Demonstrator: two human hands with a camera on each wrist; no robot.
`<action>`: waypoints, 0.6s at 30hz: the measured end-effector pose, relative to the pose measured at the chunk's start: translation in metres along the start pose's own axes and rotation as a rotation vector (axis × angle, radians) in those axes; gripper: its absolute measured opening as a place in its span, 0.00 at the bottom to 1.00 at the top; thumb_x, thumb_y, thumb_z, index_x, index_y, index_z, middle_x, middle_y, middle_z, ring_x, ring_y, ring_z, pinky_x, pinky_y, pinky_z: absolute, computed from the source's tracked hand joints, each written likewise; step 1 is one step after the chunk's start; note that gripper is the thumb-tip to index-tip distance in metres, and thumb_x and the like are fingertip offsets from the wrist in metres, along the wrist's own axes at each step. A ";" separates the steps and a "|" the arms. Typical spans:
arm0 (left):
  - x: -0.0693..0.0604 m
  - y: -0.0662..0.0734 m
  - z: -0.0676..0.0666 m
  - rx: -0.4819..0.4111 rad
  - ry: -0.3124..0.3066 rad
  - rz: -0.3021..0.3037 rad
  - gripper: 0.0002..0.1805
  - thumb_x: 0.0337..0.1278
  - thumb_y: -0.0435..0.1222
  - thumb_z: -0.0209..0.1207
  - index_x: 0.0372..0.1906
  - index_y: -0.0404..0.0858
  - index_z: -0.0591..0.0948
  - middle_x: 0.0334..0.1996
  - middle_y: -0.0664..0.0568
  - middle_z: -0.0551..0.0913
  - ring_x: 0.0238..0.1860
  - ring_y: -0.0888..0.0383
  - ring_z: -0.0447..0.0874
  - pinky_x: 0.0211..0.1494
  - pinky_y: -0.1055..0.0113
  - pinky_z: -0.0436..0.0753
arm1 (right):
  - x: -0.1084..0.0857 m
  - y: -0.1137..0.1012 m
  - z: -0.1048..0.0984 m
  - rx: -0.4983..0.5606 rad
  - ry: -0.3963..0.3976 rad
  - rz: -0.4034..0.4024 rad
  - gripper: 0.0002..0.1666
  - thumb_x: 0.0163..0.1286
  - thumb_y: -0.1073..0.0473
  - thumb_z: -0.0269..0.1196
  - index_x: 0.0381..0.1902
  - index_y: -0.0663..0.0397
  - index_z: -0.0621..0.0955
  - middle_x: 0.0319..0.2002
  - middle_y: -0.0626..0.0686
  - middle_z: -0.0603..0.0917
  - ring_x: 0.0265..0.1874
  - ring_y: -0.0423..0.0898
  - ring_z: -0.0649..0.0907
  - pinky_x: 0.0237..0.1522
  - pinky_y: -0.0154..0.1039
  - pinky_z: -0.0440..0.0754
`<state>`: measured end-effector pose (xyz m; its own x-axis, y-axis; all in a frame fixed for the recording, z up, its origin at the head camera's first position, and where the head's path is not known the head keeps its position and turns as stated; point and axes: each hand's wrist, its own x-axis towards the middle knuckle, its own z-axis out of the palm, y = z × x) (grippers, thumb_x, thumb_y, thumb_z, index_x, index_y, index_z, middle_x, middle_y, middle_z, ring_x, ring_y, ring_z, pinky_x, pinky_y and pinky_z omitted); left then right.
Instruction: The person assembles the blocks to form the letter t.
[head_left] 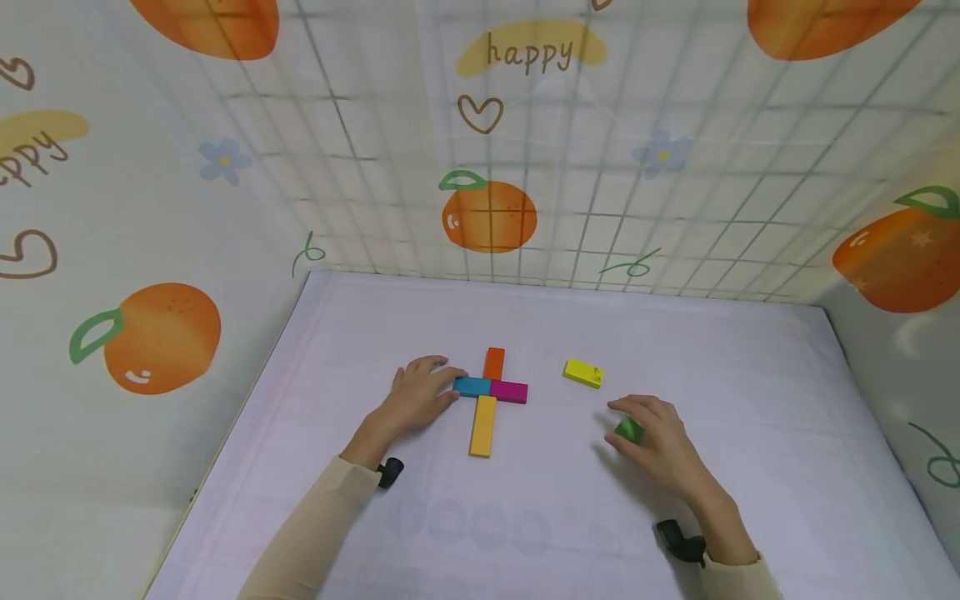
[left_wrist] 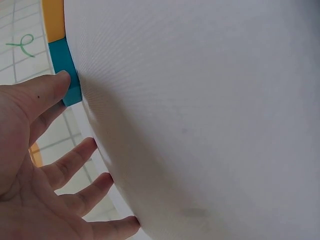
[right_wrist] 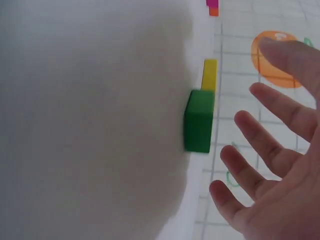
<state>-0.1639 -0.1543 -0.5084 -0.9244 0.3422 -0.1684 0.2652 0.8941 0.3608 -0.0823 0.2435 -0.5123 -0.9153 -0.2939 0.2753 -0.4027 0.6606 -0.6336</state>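
My left hand [head_left: 420,396] pinches the left end of a blue block [head_left: 474,387] between thumb and index finger, its other fingers spread over the cloth. That block meets a magenta block [head_left: 510,392] end to end. Above their joint lies an orange block [head_left: 494,363], and below it a longer yellow-orange block [head_left: 483,427], so together they form a cross. My right hand [head_left: 660,437] hovers around a green block [head_left: 629,430], thumb and fingers apart. In the right wrist view the fingers are spread and clear of this green block [right_wrist: 200,122].
A bright yellow block [head_left: 583,373] lies between the cross and my right hand, farther back. White cloth [head_left: 570,508] covers the table. Printed curtains with oranges [head_left: 489,218] and grid lines rise behind it and at both sides.
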 end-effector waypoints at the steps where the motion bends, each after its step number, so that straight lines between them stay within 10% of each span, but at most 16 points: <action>1: 0.000 0.000 0.000 0.001 0.001 0.000 0.22 0.71 0.47 0.59 0.66 0.57 0.77 0.72 0.46 0.64 0.73 0.41 0.55 0.69 0.28 0.52 | -0.001 0.002 -0.001 0.000 -0.011 0.015 0.27 0.59 0.62 0.75 0.56 0.58 0.82 0.55 0.56 0.79 0.56 0.59 0.72 0.55 0.59 0.68; 18: 0.001 -0.001 0.002 -0.004 0.003 -0.002 0.22 0.70 0.47 0.59 0.66 0.57 0.77 0.72 0.47 0.64 0.73 0.41 0.55 0.69 0.28 0.52 | -0.007 0.019 -0.015 -0.023 -0.194 0.186 0.31 0.60 0.61 0.74 0.61 0.55 0.79 0.58 0.62 0.76 0.59 0.62 0.69 0.56 0.64 0.70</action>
<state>-0.1642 -0.1545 -0.5106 -0.9257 0.3397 -0.1662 0.2625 0.8935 0.3643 -0.0841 0.2682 -0.5154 -0.9565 -0.2916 0.0101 -0.2296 0.7307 -0.6429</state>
